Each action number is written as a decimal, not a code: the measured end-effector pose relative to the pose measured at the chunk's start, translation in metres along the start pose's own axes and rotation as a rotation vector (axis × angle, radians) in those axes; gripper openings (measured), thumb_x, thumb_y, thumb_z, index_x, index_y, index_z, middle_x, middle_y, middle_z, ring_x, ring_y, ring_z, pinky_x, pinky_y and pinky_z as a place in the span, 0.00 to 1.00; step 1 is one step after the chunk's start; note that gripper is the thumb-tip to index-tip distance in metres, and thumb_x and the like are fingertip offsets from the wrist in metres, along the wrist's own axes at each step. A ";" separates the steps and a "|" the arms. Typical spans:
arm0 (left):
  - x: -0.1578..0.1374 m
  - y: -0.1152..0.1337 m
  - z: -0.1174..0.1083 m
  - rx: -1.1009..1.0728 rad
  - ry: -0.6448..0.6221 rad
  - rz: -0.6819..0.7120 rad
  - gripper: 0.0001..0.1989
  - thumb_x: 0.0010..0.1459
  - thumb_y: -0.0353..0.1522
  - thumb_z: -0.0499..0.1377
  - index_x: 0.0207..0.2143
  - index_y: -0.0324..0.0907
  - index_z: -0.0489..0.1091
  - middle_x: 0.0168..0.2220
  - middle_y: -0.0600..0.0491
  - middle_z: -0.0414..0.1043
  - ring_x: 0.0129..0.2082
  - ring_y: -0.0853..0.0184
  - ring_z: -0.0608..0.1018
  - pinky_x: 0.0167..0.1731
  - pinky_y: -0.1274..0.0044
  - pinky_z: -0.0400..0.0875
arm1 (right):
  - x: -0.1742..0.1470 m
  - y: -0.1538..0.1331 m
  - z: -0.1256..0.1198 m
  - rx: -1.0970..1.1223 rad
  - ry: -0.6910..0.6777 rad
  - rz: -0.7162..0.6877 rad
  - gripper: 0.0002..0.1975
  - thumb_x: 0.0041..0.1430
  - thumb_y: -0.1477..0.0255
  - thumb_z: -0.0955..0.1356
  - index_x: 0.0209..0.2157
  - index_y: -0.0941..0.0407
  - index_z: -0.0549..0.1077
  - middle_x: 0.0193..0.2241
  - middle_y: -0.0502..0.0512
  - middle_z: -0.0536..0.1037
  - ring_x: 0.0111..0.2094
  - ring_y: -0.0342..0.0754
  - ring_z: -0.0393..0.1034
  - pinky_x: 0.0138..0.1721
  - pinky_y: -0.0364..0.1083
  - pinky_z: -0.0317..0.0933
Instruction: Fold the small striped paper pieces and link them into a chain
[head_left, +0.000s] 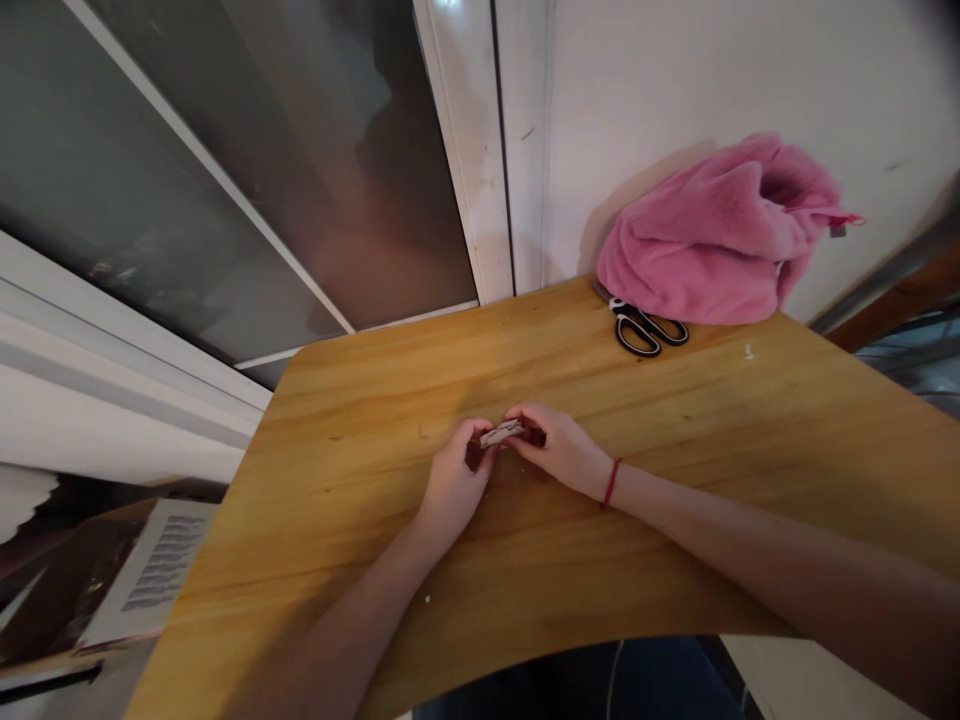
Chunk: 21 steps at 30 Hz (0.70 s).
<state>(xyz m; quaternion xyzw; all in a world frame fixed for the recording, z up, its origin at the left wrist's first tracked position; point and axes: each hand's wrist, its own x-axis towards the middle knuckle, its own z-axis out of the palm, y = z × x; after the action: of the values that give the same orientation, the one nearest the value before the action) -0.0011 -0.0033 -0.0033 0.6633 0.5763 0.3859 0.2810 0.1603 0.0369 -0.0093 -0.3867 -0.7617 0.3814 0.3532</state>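
Observation:
Between my two hands, just above the wooden table [360, 430], is a small flat whitish piece [501, 433] with dark lines on it; its kind is too small to make out. My left hand [459, 475] pinches its left end with thumb and fingers. On the other end, my right hand [551, 445] is closed, the fingertips curled around it. A red string bracelet [611, 483] circles my right wrist. The fingers cover part of the piece.
At the table's back right lies a pink plush cloth [712, 235], with black-handled scissors [641, 328] partly beneath it. Behind stand a white wall [637, 90] and glass panels [300, 130]. An open cardboard box [154, 570] sits left of the table. Tiny white crumbs dot the tabletop.

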 end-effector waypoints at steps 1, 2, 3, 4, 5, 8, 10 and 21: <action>0.000 0.000 0.000 0.006 0.012 0.018 0.06 0.54 0.29 0.54 0.36 0.43 0.64 0.33 0.54 0.68 0.32 0.71 0.72 0.35 0.78 0.67 | 0.000 0.000 0.000 0.003 0.016 -0.008 0.08 0.51 0.75 0.64 0.36 0.57 0.67 0.26 0.50 0.70 0.26 0.40 0.62 0.29 0.40 0.57; 0.000 0.000 0.000 0.005 0.016 0.028 0.06 0.54 0.29 0.54 0.36 0.43 0.64 0.34 0.54 0.68 0.33 0.71 0.72 0.35 0.78 0.67 | 0.000 0.000 0.000 0.003 0.027 -0.014 0.08 0.51 0.75 0.64 0.36 0.57 0.67 0.27 0.50 0.70 0.26 0.40 0.62 0.29 0.40 0.57; 0.000 -0.001 0.001 -0.001 0.010 0.028 0.07 0.53 0.28 0.54 0.37 0.43 0.64 0.35 0.54 0.68 0.33 0.71 0.72 0.35 0.78 0.67 | -0.001 -0.001 0.000 0.003 0.029 -0.016 0.09 0.51 0.75 0.65 0.37 0.57 0.67 0.27 0.50 0.70 0.26 0.40 0.62 0.29 0.40 0.58; 0.000 -0.002 0.001 -0.011 -0.003 0.020 0.08 0.53 0.28 0.55 0.37 0.43 0.63 0.35 0.54 0.68 0.33 0.71 0.72 0.35 0.78 0.67 | 0.000 -0.001 0.000 0.004 0.024 -0.016 0.10 0.50 0.75 0.65 0.37 0.57 0.67 0.28 0.50 0.70 0.26 0.40 0.62 0.30 0.40 0.58; 0.000 -0.002 0.001 -0.022 -0.017 0.005 0.09 0.52 0.28 0.55 0.38 0.43 0.63 0.35 0.54 0.68 0.32 0.71 0.72 0.34 0.78 0.67 | 0.000 -0.001 0.000 0.005 0.014 -0.011 0.10 0.50 0.75 0.66 0.37 0.57 0.67 0.30 0.50 0.71 0.26 0.39 0.62 0.29 0.40 0.58; 0.002 -0.003 0.002 -0.018 -0.051 -0.032 0.10 0.51 0.27 0.55 0.38 0.43 0.63 0.33 0.54 0.69 0.30 0.72 0.72 0.32 0.78 0.67 | 0.001 -0.002 0.000 -0.007 -0.026 0.005 0.11 0.49 0.76 0.66 0.37 0.58 0.67 0.32 0.51 0.71 0.26 0.39 0.62 0.30 0.40 0.58; 0.002 -0.002 0.002 -0.002 -0.060 -0.036 0.08 0.52 0.27 0.55 0.37 0.42 0.63 0.32 0.55 0.69 0.29 0.72 0.71 0.32 0.79 0.67 | 0.002 -0.002 0.000 -0.027 -0.045 0.010 0.10 0.49 0.77 0.66 0.37 0.58 0.67 0.32 0.52 0.72 0.27 0.40 0.63 0.30 0.40 0.58; 0.001 0.001 0.000 -0.053 -0.030 -0.031 0.07 0.53 0.29 0.54 0.36 0.43 0.63 0.31 0.55 0.68 0.29 0.72 0.71 0.33 0.78 0.67 | 0.000 0.000 0.001 -0.056 0.019 -0.012 0.11 0.50 0.75 0.65 0.38 0.57 0.67 0.31 0.51 0.71 0.27 0.41 0.62 0.30 0.41 0.58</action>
<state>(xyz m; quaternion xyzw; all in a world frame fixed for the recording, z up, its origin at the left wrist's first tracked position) -0.0004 -0.0025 -0.0021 0.6523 0.5719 0.3865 0.3132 0.1598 0.0371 -0.0098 -0.3956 -0.7709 0.3543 0.3519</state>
